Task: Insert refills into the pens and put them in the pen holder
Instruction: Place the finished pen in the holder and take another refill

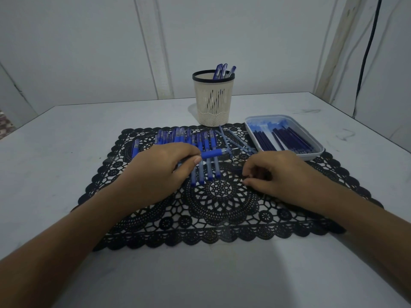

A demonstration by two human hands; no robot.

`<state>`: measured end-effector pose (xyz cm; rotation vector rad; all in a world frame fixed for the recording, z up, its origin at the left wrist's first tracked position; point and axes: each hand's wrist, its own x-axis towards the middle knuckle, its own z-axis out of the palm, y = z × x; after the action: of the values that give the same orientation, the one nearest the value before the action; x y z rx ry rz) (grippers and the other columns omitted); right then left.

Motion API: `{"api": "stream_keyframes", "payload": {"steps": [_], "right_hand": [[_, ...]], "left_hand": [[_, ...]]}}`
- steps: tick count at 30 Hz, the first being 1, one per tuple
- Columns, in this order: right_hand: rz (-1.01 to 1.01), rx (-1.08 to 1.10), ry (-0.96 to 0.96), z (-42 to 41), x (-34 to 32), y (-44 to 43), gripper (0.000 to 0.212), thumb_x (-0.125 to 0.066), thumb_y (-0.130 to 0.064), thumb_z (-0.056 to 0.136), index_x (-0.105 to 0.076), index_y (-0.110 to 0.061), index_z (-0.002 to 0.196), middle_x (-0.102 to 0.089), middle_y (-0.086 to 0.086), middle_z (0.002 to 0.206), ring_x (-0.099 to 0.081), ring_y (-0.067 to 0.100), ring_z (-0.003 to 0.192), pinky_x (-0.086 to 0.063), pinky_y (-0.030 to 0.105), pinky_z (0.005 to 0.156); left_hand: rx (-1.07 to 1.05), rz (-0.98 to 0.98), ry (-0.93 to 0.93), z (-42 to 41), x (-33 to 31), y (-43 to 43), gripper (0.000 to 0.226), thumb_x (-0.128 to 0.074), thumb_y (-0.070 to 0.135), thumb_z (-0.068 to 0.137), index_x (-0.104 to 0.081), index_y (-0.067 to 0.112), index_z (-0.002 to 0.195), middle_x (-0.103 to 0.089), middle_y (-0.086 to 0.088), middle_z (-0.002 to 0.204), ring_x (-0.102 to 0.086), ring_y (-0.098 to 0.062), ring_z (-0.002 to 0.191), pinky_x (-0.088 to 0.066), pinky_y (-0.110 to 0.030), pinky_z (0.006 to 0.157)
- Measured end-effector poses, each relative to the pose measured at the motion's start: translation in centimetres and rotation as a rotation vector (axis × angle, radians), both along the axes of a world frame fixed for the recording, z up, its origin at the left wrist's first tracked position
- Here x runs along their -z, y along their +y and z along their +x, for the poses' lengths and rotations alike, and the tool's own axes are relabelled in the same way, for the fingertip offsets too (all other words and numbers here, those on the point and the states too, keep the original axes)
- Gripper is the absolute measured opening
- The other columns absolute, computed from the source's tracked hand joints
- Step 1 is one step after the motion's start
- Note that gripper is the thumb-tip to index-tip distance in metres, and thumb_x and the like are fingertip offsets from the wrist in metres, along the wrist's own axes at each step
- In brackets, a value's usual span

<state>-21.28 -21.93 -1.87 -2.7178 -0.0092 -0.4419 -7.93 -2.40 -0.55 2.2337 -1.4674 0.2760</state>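
Observation:
My left hand (pixel 162 167) grips a blue pen (pixel 214 152) that lies level, its tip pointing right. Apart from it, my right hand (pixel 275 174) rests on the black lace mat (pixel 222 210) with its fingers curled, pinching at something small and dark that I cannot make out. Several blue pens (pixel 189 138) lie in a row on the mat beyond my left hand. The cream pen holder (pixel 213 101) stands behind the mat with three pens (pixel 222 71) in it. A pale tray (pixel 311 138) at the right holds several dark refills (pixel 287 138).
A few loose refills (pixel 233 141) lie crossed on the mat between the pen row and the tray. The white table (pixel 55 152) ends at a wall behind the holder. A black cable (pixel 367 52) hangs at the far right.

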Motion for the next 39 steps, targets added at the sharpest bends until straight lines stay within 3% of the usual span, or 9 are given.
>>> {"api": "stream_keyframes", "payload": {"steps": [6,11,15,17,22,29,31,36,39], "right_hand": [[0.013,0.058,-0.063,0.0,-0.3,-0.5,0.014,-0.056,-0.027,0.087,-0.067,-0.022,0.095,-0.062,-0.016,0.082,-0.053,-0.009,0.072,-0.039,0.001,0.070],[0.559,0.055,-0.098,-0.2,-1.1,0.4,0.036,-0.041,-0.047,0.083,-0.066,-0.025,0.097,-0.065,-0.007,0.077,-0.060,0.000,0.064,-0.044,0.007,0.059],[0.507,-0.007,-0.053,0.4,-0.9,0.7,0.008,-0.059,-0.025,0.085,-0.067,-0.026,0.084,-0.064,-0.015,0.065,-0.056,-0.002,0.059,-0.046,0.010,0.062],[0.580,-0.008,-0.065,0.4,-0.8,0.3,0.009,-0.059,-0.019,0.086,-0.067,-0.021,0.082,-0.065,-0.011,0.067,-0.057,0.001,0.058,-0.045,0.010,0.060],[0.929,0.033,-0.175,0.6,-0.6,-1.0,0.014,-0.055,-0.019,0.086,-0.069,-0.021,0.087,-0.067,-0.002,0.073,-0.054,0.009,0.055,-0.042,0.016,0.049],[1.483,0.229,-0.464,2.0,-1.2,-2.8,0.014,-0.050,-0.011,0.092,-0.060,-0.010,0.082,-0.060,-0.001,0.060,-0.047,0.012,0.050,-0.036,0.018,0.042],[1.362,0.332,-0.624,2.0,-1.5,-3.6,0.015,-0.050,-0.011,0.092,-0.060,-0.012,0.081,-0.060,0.000,0.061,-0.050,0.011,0.049,-0.040,0.019,0.043],[0.145,0.294,-0.642,2.2,0.4,-4.4,0.017,-0.056,-0.017,0.089,-0.069,-0.011,0.099,-0.064,-0.001,0.086,-0.056,0.004,0.075,-0.041,0.007,0.073],[-0.202,0.151,-0.495,3.3,1.4,-4.7,0.028,-0.051,-0.030,0.088,-0.072,-0.013,0.097,-0.065,0.006,0.088,-0.057,0.021,0.076,-0.044,0.028,0.072]], "left_hand": [[-0.001,-0.003,0.003,0.1,0.1,0.0,0.033,-0.036,0.041,0.087,-0.062,0.026,0.100,-0.050,0.028,0.074,-0.048,0.013,0.076,-0.031,-0.013,0.058],[0.023,0.003,0.021,-0.3,0.1,-0.1,0.032,-0.035,0.041,0.087,-0.061,0.027,0.097,-0.052,0.024,0.072,-0.049,0.010,0.075,-0.029,-0.012,0.056],[0.050,0.013,0.009,-0.6,0.1,-0.1,0.032,-0.036,0.041,0.087,-0.062,0.025,0.097,-0.054,0.020,0.072,-0.050,0.004,0.072,-0.030,-0.013,0.054],[0.050,-0.001,0.024,-0.5,0.1,-0.1,0.031,-0.037,0.040,0.088,-0.062,0.024,0.097,-0.054,0.020,0.071,-0.050,0.005,0.071,-0.030,-0.014,0.053],[0.030,-0.047,0.054,0.1,0.1,0.0,0.020,-0.037,0.038,0.089,-0.055,0.031,0.092,-0.050,0.019,0.065,-0.049,0.005,0.064,-0.030,-0.014,0.050],[-0.004,-0.096,0.070,1.5,0.2,0.5,0.028,-0.041,0.034,0.091,-0.062,0.017,0.096,-0.048,0.019,0.062,-0.049,0.006,0.058,-0.037,-0.010,0.055],[-0.033,-0.101,0.078,1.9,0.3,0.7,0.021,-0.047,0.028,0.095,-0.063,0.015,0.097,-0.047,0.021,0.063,-0.048,0.012,0.058,-0.035,-0.007,0.054],[-0.041,-0.071,0.069,1.9,0.3,0.6,0.010,-0.047,0.023,0.094,-0.057,0.024,0.092,-0.046,0.022,0.062,-0.048,0.013,0.058,-0.033,-0.010,0.050],[-0.028,-0.061,0.053,1.9,0.4,0.6,0.010,-0.046,0.027,0.095,-0.054,0.028,0.090,-0.046,0.020,0.061,-0.048,0.008,0.056,-0.026,-0.014,0.048]]}}
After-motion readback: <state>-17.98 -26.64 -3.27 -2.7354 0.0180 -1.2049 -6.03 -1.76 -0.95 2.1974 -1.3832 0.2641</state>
